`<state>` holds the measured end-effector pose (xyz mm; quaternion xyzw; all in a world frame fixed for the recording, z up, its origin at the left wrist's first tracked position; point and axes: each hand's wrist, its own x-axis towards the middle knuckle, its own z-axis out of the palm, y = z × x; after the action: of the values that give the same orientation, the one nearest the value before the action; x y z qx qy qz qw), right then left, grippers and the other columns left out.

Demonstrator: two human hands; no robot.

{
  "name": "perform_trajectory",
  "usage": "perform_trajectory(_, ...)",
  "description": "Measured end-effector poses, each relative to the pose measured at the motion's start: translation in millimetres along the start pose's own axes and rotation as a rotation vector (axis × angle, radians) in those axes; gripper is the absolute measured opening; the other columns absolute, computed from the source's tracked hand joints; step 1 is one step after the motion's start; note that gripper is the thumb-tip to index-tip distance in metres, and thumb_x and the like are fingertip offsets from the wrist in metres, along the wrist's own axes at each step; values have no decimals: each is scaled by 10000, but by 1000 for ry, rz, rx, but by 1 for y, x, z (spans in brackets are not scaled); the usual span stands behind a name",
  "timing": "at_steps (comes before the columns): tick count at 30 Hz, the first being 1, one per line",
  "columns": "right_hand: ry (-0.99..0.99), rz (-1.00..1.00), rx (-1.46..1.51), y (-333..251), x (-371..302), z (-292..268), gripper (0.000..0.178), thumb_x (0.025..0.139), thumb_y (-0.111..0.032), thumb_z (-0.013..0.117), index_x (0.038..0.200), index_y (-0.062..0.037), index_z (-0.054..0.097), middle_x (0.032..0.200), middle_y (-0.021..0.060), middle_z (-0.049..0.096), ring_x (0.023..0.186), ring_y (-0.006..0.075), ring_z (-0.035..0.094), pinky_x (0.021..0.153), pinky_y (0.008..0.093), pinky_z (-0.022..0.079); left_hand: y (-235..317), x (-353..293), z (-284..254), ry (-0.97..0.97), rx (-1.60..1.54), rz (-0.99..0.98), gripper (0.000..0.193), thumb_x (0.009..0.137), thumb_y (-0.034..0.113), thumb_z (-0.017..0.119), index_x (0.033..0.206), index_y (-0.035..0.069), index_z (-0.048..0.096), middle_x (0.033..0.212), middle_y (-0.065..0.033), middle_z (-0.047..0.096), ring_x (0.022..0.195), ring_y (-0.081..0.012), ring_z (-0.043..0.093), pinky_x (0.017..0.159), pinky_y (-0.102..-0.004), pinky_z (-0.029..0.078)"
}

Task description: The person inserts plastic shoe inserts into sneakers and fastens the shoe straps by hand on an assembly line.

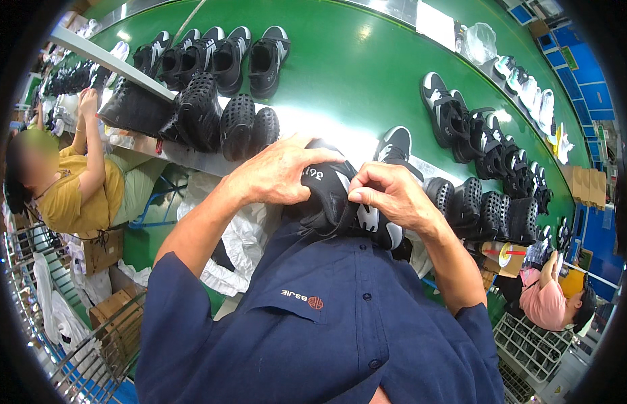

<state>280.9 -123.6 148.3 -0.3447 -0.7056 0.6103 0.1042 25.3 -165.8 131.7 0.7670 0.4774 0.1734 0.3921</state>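
Close to my body I hold a black sneaker (320, 195) with white and grey parts on its sole side. My left hand (276, 168) wraps its far left side, thumb pressed on the upper and index finger along the edge. At the shoe's right side, the thumb and forefinger of my right hand (393, 194) pinch together at the upper; exactly what lies between the fingertips is hidden. Just beyond my right hand, a second black and grey sneaker (394, 143) rests on the bench.
A row of black sneakers (268, 62) stands at the far left, above black perforated lasts (237, 124). More sneakers (438, 108) and lasts (467, 202) line the right. A slanted metal bar (111, 62) crosses the left. Co-workers sit left (91, 182) and right (546, 296).
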Motion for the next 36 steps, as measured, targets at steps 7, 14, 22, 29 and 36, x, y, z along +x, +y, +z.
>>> perform_trajectory(7,-82,-138,-113,-2,20,6,138,869,-139,734,898,-13,686,788,94,657,740,177,606,685,330,483,-5,-2,3,-43,-11,-41,709,606,84,696,1311,114,622,1392,-220,467,1313,-415,451,1121,-467,372)
perform_trajectory(14,-113,-229,-196,6,32,15,157,840,-150,752,886,-17,682,818,130,667,776,263,637,710,373,497,-9,-9,5,-35,-5,-53,700,612,110,700,1307,99,620,1384,-219,470,1263,-417,478,1100,-472,383)
perform_trajectory(22,541,-198,-444,-6,17,10,167,845,-128,761,852,2,656,777,129,619,696,260,620,635,365,493,-18,-52,51,343,-163,-400,688,655,157,673,1334,74,598,1279,-205,577,1197,-344,560,1087,-391,418)
perform_trajectory(29,333,-2,-339,8,-13,54,352,764,-227,835,834,-29,552,759,106,584,634,247,595,582,360,490,11,-46,96,742,-229,-606,696,681,86,673,1365,95,544,1299,-203,519,1236,-361,516,1081,-402,412)
perform_trajectory(36,377,-448,-755,29,-11,65,256,746,-118,792,793,-50,550,776,100,529,659,266,600,573,371,489,1,-49,118,899,-175,-524,705,683,9,663,1368,38,497,1333,-164,465,1233,-299,505,1011,-374,473)
